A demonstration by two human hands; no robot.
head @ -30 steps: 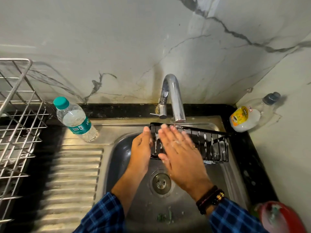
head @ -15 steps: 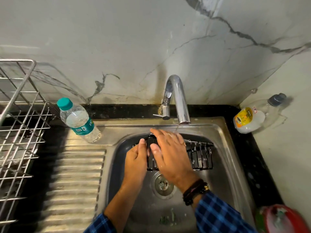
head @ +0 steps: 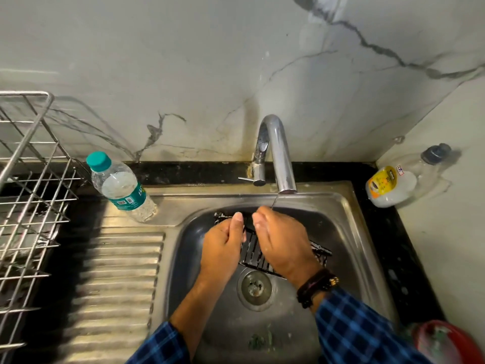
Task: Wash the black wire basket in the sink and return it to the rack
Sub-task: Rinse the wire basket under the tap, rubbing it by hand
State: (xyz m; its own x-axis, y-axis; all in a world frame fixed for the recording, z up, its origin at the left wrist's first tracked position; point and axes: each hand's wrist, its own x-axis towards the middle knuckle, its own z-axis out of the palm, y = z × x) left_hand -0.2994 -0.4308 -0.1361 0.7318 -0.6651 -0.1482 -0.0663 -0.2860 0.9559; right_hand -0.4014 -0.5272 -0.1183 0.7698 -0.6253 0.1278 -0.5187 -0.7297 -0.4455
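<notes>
- Lying slantwise in the sink (head: 349, 203) at centre frame, the basket (head: 253, 254) is black wire with close-set bars. It runs from upper left to lower right above the drain.
- The left hand (head: 223, 248) grips its left end, thumb up and fingers curled round the wire. The right hand (head: 284, 245) curls over the middle, fingers pressed together and their tips hidden.
- A thin thread of water runs from the tap (head: 278, 153) onto the right hand.
- Both hands cover most of the basket. The rack (head: 34, 202) is cut off at the left edge, and a red tub (head: 446, 342) in the lower right corner is blurred.
- A water bottle (head: 123, 187) with a teal cap, upper left of the sink, is partly full. A soap bottle (head: 391, 185) lying on its side at right holds whitish liquid.
</notes>
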